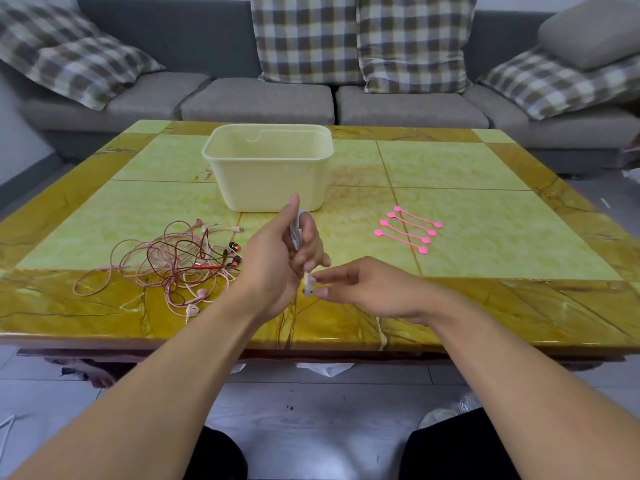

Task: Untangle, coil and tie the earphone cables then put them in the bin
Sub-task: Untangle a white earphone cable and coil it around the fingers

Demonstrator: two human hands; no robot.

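Observation:
My left hand (280,258) is raised over the table's front middle, with a white earphone cable (296,233) wound around its fingers. My right hand (363,289) pinches the white earbud end (309,285) of that cable just below the left hand. A tangle of pink and dark red earphone cables (173,261) lies on the table to the left. The pale yellow bin (268,166) stands behind the hands; nothing shows inside it. Several pink cable ties (408,230) lie side by side to the right.
The green and amber tiled table (467,188) fills the view, its front edge close to me. A grey sofa (263,102) with checked cushions runs behind it. White scraps lie on the floor under the table.

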